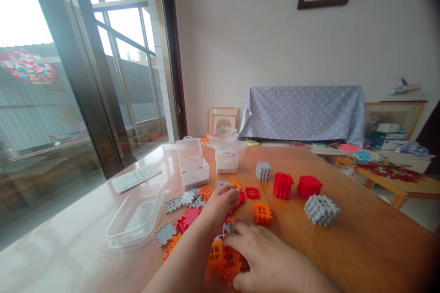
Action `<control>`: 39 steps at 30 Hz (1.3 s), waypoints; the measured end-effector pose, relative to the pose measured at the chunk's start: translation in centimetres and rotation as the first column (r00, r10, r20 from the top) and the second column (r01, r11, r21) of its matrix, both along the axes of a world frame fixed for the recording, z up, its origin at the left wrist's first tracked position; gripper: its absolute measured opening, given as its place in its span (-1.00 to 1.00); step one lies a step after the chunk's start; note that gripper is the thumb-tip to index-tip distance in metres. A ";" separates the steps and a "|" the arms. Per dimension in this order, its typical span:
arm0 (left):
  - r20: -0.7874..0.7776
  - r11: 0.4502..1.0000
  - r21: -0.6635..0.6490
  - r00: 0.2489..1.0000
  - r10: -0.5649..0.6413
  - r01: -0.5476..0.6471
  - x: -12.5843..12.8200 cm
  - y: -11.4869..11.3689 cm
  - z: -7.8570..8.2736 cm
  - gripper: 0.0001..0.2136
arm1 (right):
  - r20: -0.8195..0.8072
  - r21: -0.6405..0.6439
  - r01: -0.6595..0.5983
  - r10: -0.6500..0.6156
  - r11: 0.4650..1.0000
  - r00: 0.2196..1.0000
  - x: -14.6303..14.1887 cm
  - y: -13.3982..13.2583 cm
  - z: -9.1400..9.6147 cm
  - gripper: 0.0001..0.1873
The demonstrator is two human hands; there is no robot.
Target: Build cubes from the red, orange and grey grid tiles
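My left hand [223, 201] reaches over a loose pile of toothed plastic building tiles, its fingers bent together beside a red tile [241, 198]; what they hold, if anything, is hidden. Nearer to me, my right hand [263, 252] curls around orange window tiles [231, 264], with thumb and fingers at their edges. Grey tiles [190, 197], a dark pink tile [189, 219] and a grey square tile [165, 233] lie left of my left forearm. To the right are an orange stack [262, 213], red stacks [283, 186] [310, 187] and grey stacks [322, 210] [263, 170].
A clear plastic tub [135, 215] stands at the left, near a printed sheet [136, 177]. Behind the tiles are an open-lidded white box [194, 174] and another small box [227, 163] with clear lids above it. A dotted cloth [304, 112] hangs beyond the table [364, 238].
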State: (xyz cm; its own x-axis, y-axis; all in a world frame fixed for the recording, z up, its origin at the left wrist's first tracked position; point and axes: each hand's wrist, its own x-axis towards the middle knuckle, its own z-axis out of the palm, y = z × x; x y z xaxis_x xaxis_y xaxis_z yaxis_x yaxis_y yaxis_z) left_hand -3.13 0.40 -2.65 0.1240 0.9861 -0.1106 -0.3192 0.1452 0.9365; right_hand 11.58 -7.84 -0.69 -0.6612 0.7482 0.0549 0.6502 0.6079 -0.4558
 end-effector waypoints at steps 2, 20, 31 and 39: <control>-0.001 1.000 0.005 1.000 0.001 -0.001 -0.1 0.0 0.0 -0.71 | -0.031 -0.005 0.012 -0.012 1.000 0.999 0.2 0.3 0.2 -0.66; -0.182 0.988 0.119 0.977 0.114 -0.093 -1.9 0.9 0.2 -0.72 | -0.440 -0.150 0.302 -0.338 0.941 0.832 0.2 4.9 -2.9 -0.66; -0.122 0.985 0.168 0.992 -0.007 0.028 -1.0 -0.7 2.0 -0.77 | -0.702 -0.476 0.218 -0.518 0.852 0.489 1.2 5.4 -1.4 -0.50; -0.029 0.990 0.071 0.992 -0.123 0.125 -0.6 -0.7 1.5 -0.82 | -0.744 -0.536 0.227 -0.582 0.813 0.328 1.9 5.8 -1.2 -0.52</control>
